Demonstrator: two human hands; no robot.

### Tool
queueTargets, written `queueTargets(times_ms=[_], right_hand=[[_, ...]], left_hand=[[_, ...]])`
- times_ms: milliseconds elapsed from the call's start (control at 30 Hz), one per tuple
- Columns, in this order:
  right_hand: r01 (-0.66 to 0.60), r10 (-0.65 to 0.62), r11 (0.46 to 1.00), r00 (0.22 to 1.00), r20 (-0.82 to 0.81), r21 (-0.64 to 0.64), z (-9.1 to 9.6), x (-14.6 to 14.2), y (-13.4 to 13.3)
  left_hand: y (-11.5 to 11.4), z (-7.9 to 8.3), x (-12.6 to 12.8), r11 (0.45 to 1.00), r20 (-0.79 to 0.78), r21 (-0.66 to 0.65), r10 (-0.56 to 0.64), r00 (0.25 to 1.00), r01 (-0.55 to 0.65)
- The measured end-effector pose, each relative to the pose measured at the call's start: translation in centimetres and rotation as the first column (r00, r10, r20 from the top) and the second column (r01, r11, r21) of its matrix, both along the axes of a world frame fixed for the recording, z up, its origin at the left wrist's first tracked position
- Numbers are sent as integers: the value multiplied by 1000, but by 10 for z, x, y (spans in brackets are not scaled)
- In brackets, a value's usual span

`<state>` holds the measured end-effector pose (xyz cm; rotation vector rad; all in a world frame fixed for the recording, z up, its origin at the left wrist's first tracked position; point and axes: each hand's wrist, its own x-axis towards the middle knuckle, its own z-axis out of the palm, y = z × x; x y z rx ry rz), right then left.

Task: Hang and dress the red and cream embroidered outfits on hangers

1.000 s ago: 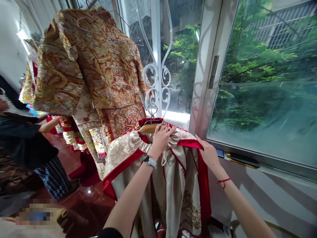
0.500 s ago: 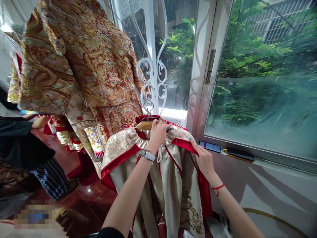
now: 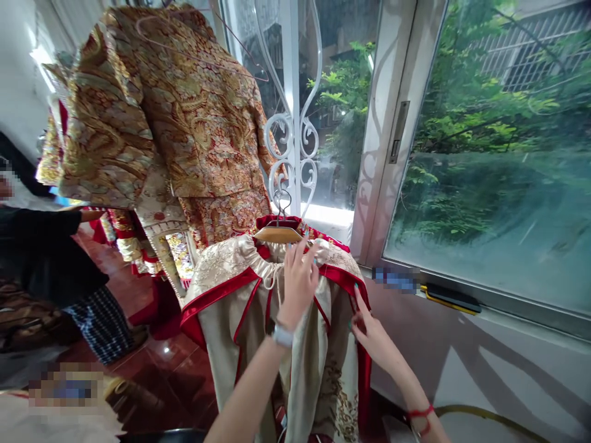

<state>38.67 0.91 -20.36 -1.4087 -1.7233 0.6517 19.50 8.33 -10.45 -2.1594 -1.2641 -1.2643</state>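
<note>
A cream and red embroidered garment (image 3: 231, 289) hangs inside out on a wooden hanger (image 3: 278, 234), whose hook is caught on the white scrolled window grille (image 3: 290, 141). My left hand (image 3: 299, 280) lies flat against the garment just below the hanger, fingers stretched out and pointing up. My right hand (image 3: 369, 329) touches the garment's red edge on the right, with fingers spread. Neither hand grips anything. A watch sits on my left wrist and a red string on my right.
A gold and red brocade jacket (image 3: 175, 117) hangs high at the left, above more embroidered garments. Another person in black (image 3: 41, 258) stands at the far left. A dark flat object (image 3: 450, 296) lies on the window sill. The floor is glossy red.
My left hand has let go of the hanger and slid down onto the fabric, fingers now flat. My right hand has dropped lower along the red edge.
</note>
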Motion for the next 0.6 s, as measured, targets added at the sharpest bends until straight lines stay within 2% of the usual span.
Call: queueTargets(times_ms=[100, 167, 233, 267, 367, 433, 500, 600], right_hand=[[-115, 97, 984, 986, -133, -136, -8, 7, -20], [-145, 119, 976, 980, -162, -161, -8, 7, -28], [-176, 150, 971, 976, -159, -163, -4, 1, -30], [-193, 168, 969, 973, -159, -154, 0, -3, -28], [-200, 189, 978, 968, -168, -56, 13, -22, -12], [-162, 167, 986, 973, -158, 44, 23, -35, 4], [-104, 122, 985, 984, -132, 137, 35, -45, 22], [-13, 32, 984, 994, -106, 176, 50, -49, 46]], left_hand=[[-39, -72, -6, 998, 128, 13, 66, 990, -69], [-48, -109, -20, 975, 378, -68, 223, 898, -213], [-45, -126, -39, 947, 530, -206, 319, 786, -246], [-41, -128, -49, 939, 544, -272, 330, 771, -210], [-27, -125, -73, 903, 484, -430, 252, 838, -24], [-27, -132, -86, 851, 490, -519, 220, 844, 79], [-40, -152, -101, 782, 532, -604, 253, 808, 152], [-92, -207, -138, 636, 565, -733, 374, 735, 240]])
